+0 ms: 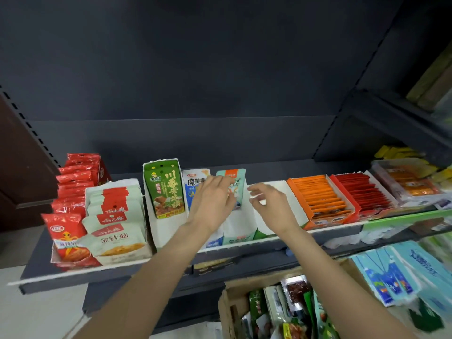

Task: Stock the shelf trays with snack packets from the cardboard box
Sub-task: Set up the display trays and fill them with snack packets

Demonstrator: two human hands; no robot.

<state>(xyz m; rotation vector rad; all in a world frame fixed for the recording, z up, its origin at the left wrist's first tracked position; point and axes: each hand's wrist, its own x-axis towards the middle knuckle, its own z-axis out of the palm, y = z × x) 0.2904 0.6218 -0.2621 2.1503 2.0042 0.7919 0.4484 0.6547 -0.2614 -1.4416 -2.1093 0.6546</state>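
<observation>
The left hand (212,201) reaches over a white shelf tray (238,231), fingers loosely spread against the upright teal snack packet (235,184) standing in it. Just right of that packet, the right hand (270,204) hovers half-open, fingers loosely curled, holding nothing.

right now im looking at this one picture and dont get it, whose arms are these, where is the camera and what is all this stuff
There is no machine: a person wears a camera on the head, looking forward and down, so both bare arms reach in from below. The left hand touches an upright teal packet in a white tray on the shelf. The right hand hovers beside it, fingers loosely curled, holding nothing. Other trays hold red, green and orange packets. Below sits the cardboard box with more packets.
</observation>
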